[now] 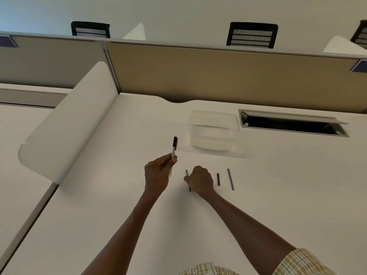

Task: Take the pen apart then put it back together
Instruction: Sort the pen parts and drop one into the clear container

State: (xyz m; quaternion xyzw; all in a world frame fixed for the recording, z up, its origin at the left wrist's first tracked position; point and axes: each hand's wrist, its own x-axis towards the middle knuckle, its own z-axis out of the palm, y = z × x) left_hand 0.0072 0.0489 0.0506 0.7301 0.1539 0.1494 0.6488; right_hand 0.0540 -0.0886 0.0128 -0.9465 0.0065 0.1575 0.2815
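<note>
Step in hand: judged to be reassembly, with one thin part being picked off the desk [278, 195] for feeding into the barrel; could equally have been late disassembly, not decidable from this view.
Left hand [156, 173]: fingers curled round the pen barrel [172, 159], held upright and slightly tilted, black cap end up, well clear of the desk.
Right hand [199, 180]: fingers curled tight, pinching a thin dark rod [186, 172] close to the desk surface; rod's ends showed above and below the fist. Fingertip contact itself hidden by the knuckles.
Loose parts: short dark piece [218, 179] and long thin rod [230, 179] lay flat on the desk just right of the right hand, side by side, apart from each other.
Other items: clear plastic container [213, 132] sat further back; open cable hatch [294, 124] to its right.
Technique note: lower the barrel's open end toward the right hand, align the rod with the barrel's axis before pushing, and do not force it.
Risk: loose parts could roll if nudged by the wrist.
</note>
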